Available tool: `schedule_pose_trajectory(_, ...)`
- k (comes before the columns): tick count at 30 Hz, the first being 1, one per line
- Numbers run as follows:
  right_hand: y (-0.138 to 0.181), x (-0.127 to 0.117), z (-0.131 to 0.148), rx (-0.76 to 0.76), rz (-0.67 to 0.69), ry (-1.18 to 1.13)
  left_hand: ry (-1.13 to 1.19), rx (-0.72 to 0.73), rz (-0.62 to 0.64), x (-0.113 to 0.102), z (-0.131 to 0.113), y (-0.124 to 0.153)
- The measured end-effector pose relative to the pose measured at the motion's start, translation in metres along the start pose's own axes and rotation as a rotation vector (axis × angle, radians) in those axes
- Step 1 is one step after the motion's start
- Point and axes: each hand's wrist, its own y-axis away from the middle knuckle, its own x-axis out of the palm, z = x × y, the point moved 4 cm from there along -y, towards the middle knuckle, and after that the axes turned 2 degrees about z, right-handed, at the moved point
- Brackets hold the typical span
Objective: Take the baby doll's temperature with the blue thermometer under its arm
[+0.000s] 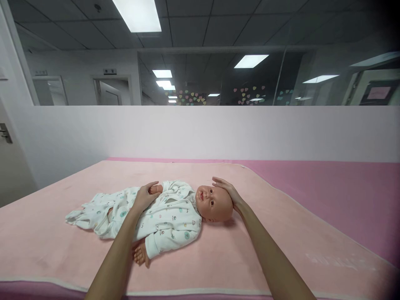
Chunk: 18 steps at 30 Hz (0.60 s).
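Pink blanket [281, 233] spread over the bed, doll [162, 214] on its back near the blanket's middle, feet to the left, left hand [144, 196] resting open on its chest, right hand [227, 191] cupped loosely around its head

Smooth, probably plastic doll [175, 210]; cloth romper [162, 218]

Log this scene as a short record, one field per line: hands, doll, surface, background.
left hand: resting on the chest of the baby doll, fingers open
right hand: cupped over the top of the doll's head
doll: lying on its back, head to the right, in a white printed romper
surface: pale pink blanket over a darker pink mat
background: white partition wall with glass above
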Motion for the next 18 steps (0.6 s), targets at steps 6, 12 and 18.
schedule_pose_trajectory(6,0.015,0.016,0.010,0.097,0.216,-0.016,0.152,-0.010,0.015,0.005,0.003,-0.002)
schedule_pose_trajectory(12,0.011,0.014,0.005,0.102,0.205,-0.036,0.072,-0.037,-0.037,0.000,0.002,0.001)
schedule_pose_trajectory(18,-0.004,0.000,-0.006,0.009,0.018,-0.070,0.058,-0.057,-0.027,-0.002,0.006,0.002)
